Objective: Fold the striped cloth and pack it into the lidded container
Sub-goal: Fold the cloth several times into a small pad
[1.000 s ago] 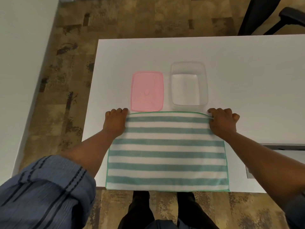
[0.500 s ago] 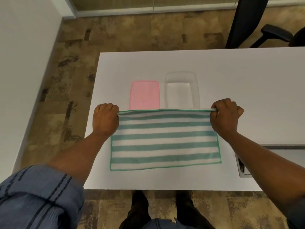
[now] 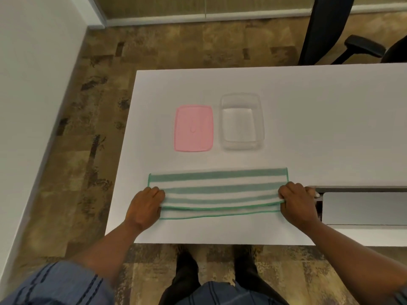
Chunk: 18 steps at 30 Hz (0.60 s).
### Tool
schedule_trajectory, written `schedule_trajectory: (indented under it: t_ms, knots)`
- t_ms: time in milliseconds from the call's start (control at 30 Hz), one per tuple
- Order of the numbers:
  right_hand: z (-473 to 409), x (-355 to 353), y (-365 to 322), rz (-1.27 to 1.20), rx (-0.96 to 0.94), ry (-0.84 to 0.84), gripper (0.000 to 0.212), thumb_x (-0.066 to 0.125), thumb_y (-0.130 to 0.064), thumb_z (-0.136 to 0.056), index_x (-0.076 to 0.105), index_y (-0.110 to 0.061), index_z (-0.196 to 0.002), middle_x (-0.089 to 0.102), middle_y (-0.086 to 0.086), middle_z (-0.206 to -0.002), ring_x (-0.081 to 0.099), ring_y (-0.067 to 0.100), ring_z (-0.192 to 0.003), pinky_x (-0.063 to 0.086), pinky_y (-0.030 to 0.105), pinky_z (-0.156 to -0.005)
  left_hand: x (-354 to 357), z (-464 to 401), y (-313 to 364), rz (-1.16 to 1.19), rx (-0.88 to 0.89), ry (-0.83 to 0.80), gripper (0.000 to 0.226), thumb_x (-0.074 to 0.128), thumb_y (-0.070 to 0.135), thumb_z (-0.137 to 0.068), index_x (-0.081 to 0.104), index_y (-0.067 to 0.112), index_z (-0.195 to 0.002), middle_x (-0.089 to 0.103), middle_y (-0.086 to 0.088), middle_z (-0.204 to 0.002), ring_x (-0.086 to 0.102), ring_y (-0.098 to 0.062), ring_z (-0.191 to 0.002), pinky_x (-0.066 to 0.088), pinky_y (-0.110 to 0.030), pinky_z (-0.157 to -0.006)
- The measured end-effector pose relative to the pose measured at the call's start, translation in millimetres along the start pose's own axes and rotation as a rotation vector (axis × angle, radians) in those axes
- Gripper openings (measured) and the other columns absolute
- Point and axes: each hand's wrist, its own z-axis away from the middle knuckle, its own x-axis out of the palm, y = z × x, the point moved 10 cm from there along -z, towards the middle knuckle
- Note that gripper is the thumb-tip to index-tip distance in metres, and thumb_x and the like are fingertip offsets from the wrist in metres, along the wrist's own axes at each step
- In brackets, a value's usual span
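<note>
The green-and-white striped cloth [image 3: 218,188] lies folded over on itself near the front of the white table [image 3: 308,119], its two green-hemmed edges almost meeting at the near side. My left hand [image 3: 146,206] grips the cloth's left end and my right hand [image 3: 295,203] grips its right end, both pinching the upper layer. Behind the cloth stands the clear plastic container [image 3: 241,122], uncovered, with nothing inside. Its pink lid [image 3: 193,128] lies flat on the table just left of it.
A grey recessed panel [image 3: 361,208] sits in the table right beside my right hand. A black office chair [image 3: 343,34] stands beyond the far right edge. The table's left edge drops to patterned carpet [image 3: 88,128], with a white wall further left.
Both hands carried the cloth's far edge toward me and laid it over the near half, halving the cloth. The container and lid have stayed put.
</note>
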Motion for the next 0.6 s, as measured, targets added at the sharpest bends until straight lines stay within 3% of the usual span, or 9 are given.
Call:
schedule_trajectory:
  t_ms: [200,300,367,467,600]
  knots:
    - [2,2,-8,-0.035,-0.053,-0.023,0.031,0.069,0.015,-0.051,0.058,-0.007,-0.070,0.056,0.012,-0.071,0.050,0.033,-0.061,0.036,0.038,-0.053,17,12,12,0.040,0.020,-0.051,0.038,0.079,-0.012,-0.052,0.063,0.007,-0.081,0.062,-0.010,-0.075,0.055,-0.030,-0.058,0.049,-0.036,-0.046]
    - [1,-4,-12,-0.029,-0.075,0.005,0.013,0.049,0.002,-0.067,0.059,-0.006,-0.071,0.057,0.013,-0.071,0.048,0.033,-0.061,0.037,0.039,-0.052,20,13,12,0.021,0.004,-0.074,0.039,0.079,-0.013,-0.051,0.063,0.008,-0.079,0.062,-0.008,-0.073,0.054,-0.029,-0.057,0.047,-0.033,-0.046]
    - [2,-5,-14,-0.018,-0.099,0.030,0.022,0.038,-0.003,-0.070,0.059,-0.007,-0.071,0.056,0.012,-0.070,0.048,0.032,-0.060,0.035,0.038,-0.053,22,13,13,0.006,0.007,-0.085,0.040,0.079,-0.014,-0.050,0.062,0.008,-0.078,0.061,-0.008,-0.072,0.054,-0.029,-0.057,0.044,-0.033,-0.046]
    - [4,3,-13,0.015,-0.087,-0.021,0.015,0.055,0.004,-0.070,0.061,-0.010,-0.074,0.057,0.010,-0.073,0.050,0.033,-0.063,0.030,0.035,-0.057,29,13,14,-0.003,0.021,-0.120,0.037,0.080,-0.012,-0.053,0.063,0.009,-0.078,0.062,-0.009,-0.073,0.055,-0.030,-0.057,0.046,-0.035,-0.046]
    - [15,25,-8,0.050,-0.062,-0.143,0.030,0.075,0.011,-0.060,0.064,-0.013,-0.075,0.059,0.007,-0.075,0.054,0.033,-0.068,0.027,0.034,-0.063,42,18,17,0.026,0.038,-0.160,0.030,0.079,-0.005,-0.060,0.066,0.009,-0.083,0.063,-0.008,-0.078,0.057,-0.030,-0.061,0.049,-0.037,-0.050]
